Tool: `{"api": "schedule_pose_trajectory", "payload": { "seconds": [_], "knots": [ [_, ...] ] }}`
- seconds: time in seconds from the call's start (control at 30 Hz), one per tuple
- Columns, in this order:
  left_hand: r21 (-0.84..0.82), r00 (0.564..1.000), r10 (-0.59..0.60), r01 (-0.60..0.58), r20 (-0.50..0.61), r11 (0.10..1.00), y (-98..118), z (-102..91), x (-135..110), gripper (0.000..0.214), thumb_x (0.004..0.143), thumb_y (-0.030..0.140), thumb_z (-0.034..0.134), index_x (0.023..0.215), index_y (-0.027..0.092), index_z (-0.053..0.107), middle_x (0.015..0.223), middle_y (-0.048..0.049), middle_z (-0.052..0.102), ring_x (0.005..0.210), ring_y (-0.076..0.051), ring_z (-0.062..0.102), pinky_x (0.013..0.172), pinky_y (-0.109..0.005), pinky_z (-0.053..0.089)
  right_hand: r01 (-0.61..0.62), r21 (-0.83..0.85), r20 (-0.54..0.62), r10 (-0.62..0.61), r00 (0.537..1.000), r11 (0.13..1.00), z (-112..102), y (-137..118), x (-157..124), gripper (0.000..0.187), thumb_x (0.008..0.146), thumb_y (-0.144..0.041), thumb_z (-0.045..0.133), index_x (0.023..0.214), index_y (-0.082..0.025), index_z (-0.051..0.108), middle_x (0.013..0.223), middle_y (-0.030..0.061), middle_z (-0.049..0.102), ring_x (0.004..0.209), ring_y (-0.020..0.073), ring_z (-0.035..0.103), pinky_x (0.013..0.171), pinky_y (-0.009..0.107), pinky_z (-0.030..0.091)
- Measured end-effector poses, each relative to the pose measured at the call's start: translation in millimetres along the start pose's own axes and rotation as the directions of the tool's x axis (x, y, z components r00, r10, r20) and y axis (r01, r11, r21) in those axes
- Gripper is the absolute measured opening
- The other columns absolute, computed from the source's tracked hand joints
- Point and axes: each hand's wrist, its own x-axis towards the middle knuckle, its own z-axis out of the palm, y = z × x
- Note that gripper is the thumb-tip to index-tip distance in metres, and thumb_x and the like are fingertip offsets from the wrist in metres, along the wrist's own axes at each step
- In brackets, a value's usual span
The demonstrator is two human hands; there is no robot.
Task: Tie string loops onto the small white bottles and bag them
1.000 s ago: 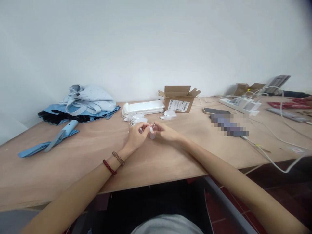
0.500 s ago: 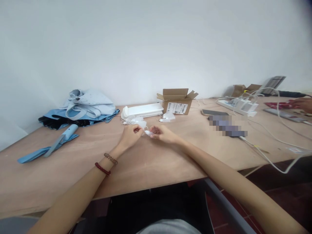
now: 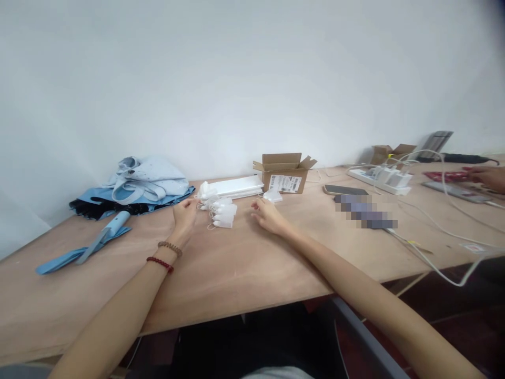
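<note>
My left hand (image 3: 184,217) is beside the left end of a row of small white translucent pouches with thin string loops (image 3: 224,215), its fingers loosely bent and nothing visible in them. To the right of that row, my right hand (image 3: 269,217) hovers low over the table with its fingers curled but apart, holding nothing I can see. Just behind the right hand lies another small white pile (image 3: 272,196), partly covered by it. A stack of flat white packs (image 3: 232,187) lies behind the row.
An open cardboard box (image 3: 284,176) with a label stands by the wall. A blue umbrella (image 3: 114,223) and a pale cloth bag (image 3: 152,179) lie left. Phones (image 3: 345,190), a power strip (image 3: 381,181) and loose white cables are right, near another person's hand (image 3: 489,178).
My hands have moved apart, left and right. The small white pouch they held between them has been let go and now lies at the near end of the row. The view has shifted slightly.
</note>
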Motion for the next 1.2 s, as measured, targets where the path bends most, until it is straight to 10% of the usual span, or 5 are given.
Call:
{"api": "schedule_pose_trajectory", "payload": {
  "seconds": [0.27,0.6,1.0,1.2],
  "knots": [
    [-0.089,0.994,-0.085,0.079,-0.072,0.993,-15.9,7.6,5.5,0.033,0.074,0.029,0.064,0.101,0.013,0.073,0.102,-0.0111,0.073,0.095,-0.022,0.065,0.09,-0.036,0.05,-0.04,-0.329,0.056,0.061,0.997,0.944,-7.7,29.8,4.4,0.034,0.086,-0.014,0.049,0.12,-0.009,0.052,0.122,0.0193,0.053,0.114,0.0293,0.045,0.097,0.041,0.037],
    [-0.036,0.995,-0.002,-0.002,-0.1,0.999,8.5,-0.8,-3.8,0.032,0.078,0.028,0.061,0.104,0.013,0.073,0.105,-0.0095,0.073,0.095,-0.023,0.066,0.091,-0.035,0.05,-0.077,-0.394,0.074,0.115,0.991,0.916,-10.0,43.1,4.9,0.037,0.087,-0.016,0.048,0.124,-0.01,0.051,0.125,0.0213,0.052,0.116,0.0342,0.043,0.097,0.046,0.035],
    [0.191,0.922,0.312,-0.357,0.23,0.915,43.7,18.2,-43.6,0.032,0.085,0.034,0.052,0.102,0.017,0.074,0.081,-0.0042,0.071,0.063,-0.014,0.053,0.062,-0.025,0.041,-0.093,-0.322,0.059,0.118,0.991,0.942,-9.5,34.5,5.1,0.027,0.089,-0.021,0.048,0.111,-0.01,0.058,0.114,0.0203,0.058,0.105,0.0301,0.052,0.092,0.042,0.04],
    [0.129,0.892,0.263,-0.328,0.367,0.936,51.0,23.9,-52.6,0.044,0.088,0.04,0.049,0.12,0.011,0.062,0.067,-0.0008,0.061,0.059,-0.013,0.051,0.061,-0.025,0.041,0.065,-0.046,-0.125,-0.07,0.99,0.997,-8.5,23.4,5.4,0.023,0.085,-0.01,0.047,0.104,-0.014,0.057,0.107,0.0139,0.055,0.099,0.0233,0.054,0.088,0.037,0.044]
  ]
}}
